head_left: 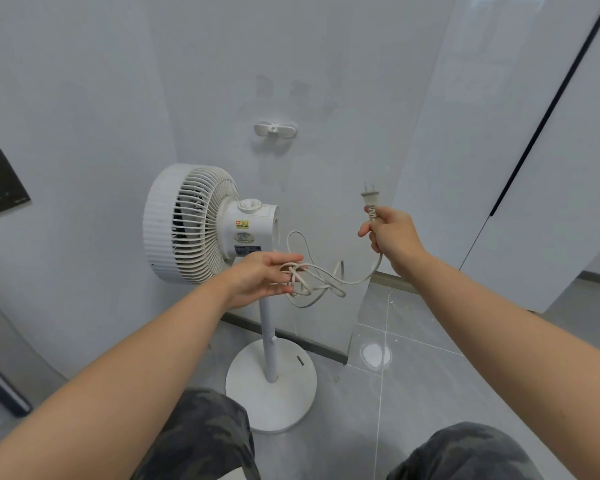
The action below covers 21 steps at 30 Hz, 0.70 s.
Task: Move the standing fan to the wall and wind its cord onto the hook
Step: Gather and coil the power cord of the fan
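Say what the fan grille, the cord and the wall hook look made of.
Fan grille: likely white plastic, matte, thin moulded ribs. Cord: off-white flexible sheath, probably rubber or PVC; it loops limply. Wall hook: apparently white plastic, smooth, rounded moulded arms.

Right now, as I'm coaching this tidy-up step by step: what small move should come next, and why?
Probably raise the left hand, with its loose loops of cord, to the hook and lay a first turn over it. The fan already stands at the wall under the bare hook, and the right hand grips the cord just below the plug.
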### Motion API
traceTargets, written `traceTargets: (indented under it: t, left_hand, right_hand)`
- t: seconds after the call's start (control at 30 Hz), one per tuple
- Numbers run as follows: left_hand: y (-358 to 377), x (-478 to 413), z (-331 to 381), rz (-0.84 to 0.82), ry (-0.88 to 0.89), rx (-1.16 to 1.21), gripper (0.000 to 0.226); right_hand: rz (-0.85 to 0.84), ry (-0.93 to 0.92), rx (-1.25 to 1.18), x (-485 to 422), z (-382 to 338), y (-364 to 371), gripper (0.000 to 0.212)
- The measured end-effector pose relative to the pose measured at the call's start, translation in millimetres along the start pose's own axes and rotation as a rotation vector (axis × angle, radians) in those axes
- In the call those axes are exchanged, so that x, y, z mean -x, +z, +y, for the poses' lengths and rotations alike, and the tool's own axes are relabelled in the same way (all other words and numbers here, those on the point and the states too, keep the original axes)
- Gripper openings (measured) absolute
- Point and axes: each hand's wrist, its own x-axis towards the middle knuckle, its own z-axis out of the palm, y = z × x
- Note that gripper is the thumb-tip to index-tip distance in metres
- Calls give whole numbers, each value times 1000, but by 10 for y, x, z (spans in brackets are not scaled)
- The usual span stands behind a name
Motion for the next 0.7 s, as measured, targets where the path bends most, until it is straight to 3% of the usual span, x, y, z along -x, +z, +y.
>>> traceTargets:
  t: [0.13, 0.33, 0.43, 0.53, 0.7]
  left_hand:
    - [30, -19, 10, 105, 27, -91, 33]
    - [94, -22, 82, 245, 50, -376, 20]
    - [117, -40, 92, 344, 81, -389, 17]
    - [123, -43, 90, 414, 113, -397, 13]
    - [144, -39, 87, 422, 135, -355, 5]
  right_hand:
    - [-83, -48, 115, 60, -9, 15, 40]
    - [-259, -32, 174, 199, -28, 100, 72]
    - [-303, -77, 235, 265, -8, 160, 65]
    - [-334, 45, 256, 289, 21, 223, 51]
    - [-463, 388, -170, 290, 36, 246, 15]
